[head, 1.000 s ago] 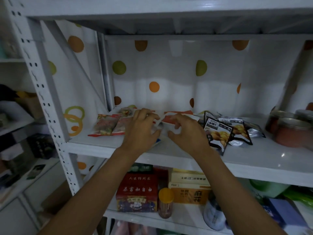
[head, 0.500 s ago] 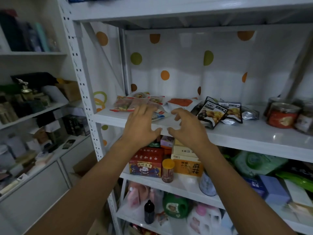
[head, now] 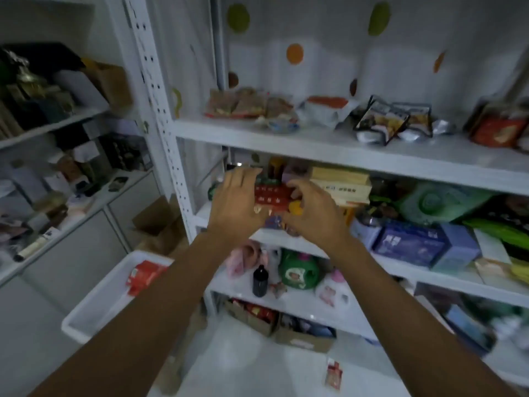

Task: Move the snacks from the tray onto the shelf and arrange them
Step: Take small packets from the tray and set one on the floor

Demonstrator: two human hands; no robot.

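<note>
Both hands hang at mid-frame in front of the rack, level with the board below the target shelf, and neither carries anything. The left hand (head: 237, 204) has its fingers (head: 243, 176) extended and slightly spread. The right hand (head: 315, 213) has its fingers loosely curled around nothing. Treat both as free.

The shelf (head: 315, 147) runs across the upper half of the frame, above both hands. Snack packets (head: 240, 103) already lie on it in a rough row: brown-and-red ones at the left, a white-and-orange one in the middle, and dark packets (head: 392, 118) toward the right.

Work from this relation: the tray (head: 86, 313) sits at the lower left of the frame, below and to the left of both hands. A red packet (head: 144, 275) lies in it near the far wall. The left hand is the nearer one — its forearm passes in front of the tray's right side, while the right hand would have to reach across the left arm to get there. On this evidence, your next reach goes down and to the left, led by the left hand.

The red packet's long axis appears to run from upper right to lower left of the frame, but blur prevents a firm reading. Confirm it before closing the fingers across the short side. Whether more packets lie behind the forearm cannot be told.

A small floor packet (head: 333, 373) lies at the lower centre-right — well apart from the tray.
</note>
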